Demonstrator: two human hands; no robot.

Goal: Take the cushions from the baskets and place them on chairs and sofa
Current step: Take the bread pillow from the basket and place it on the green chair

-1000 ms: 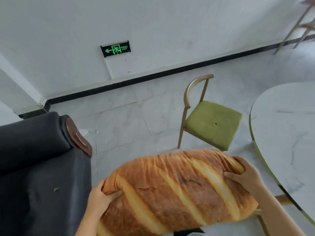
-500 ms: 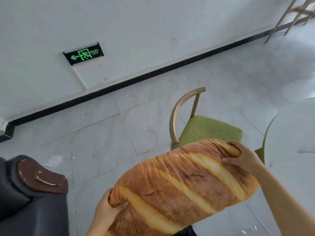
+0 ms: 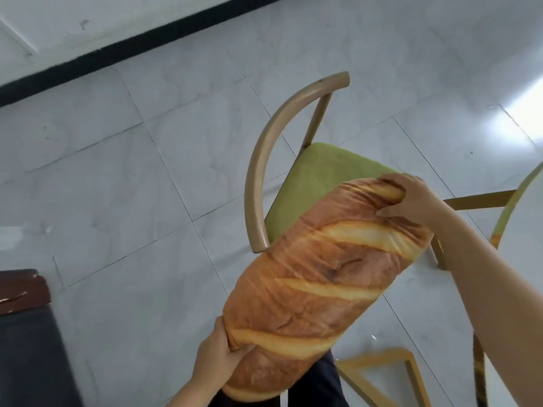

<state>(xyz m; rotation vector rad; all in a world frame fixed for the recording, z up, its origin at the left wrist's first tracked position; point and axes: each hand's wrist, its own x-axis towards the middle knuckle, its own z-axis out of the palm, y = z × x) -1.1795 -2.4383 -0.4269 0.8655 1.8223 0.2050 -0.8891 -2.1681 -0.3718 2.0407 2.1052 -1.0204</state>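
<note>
Head camera, looking steeply down, showed a long cushion [image 3: 326,277] printed like a loaf of bread, held in the air by both hands and slanting from lower left to upper right. The left hand [image 3: 219,352] was clenched on the near end, its fingers curled into the fabric at the low left edge. The right hand [image 3: 414,198] gripped the far end, fingers over the top and thumb pressed into the side, so that the fabric bunched under it. The bare right forearm ran down to the lower right corner of the view.

The far end of the cushion hung over the green seat [image 3: 317,174] of a chair [image 3: 264,160] with a curved tan backrest; whether it touched the seat could not be told. The middle of the cushion hid the front corner of that seat and passed just beside the lower tip of the backrest.

Pale marble-patterned floor tiles [image 3: 117,186] lay all around, with a black skirting strip [image 3: 141,45] along the white wall at the top. At the left edge stood a dark sofa arm [image 3: 26,333] with a brown cap. At the right edge a sliver of a round table rim [image 3: 512,207] showed, with gold metal framing [image 3: 379,362] on the floor beneath. Dark trouser legs [image 3: 317,383] showed under the near end of the cushion
</note>
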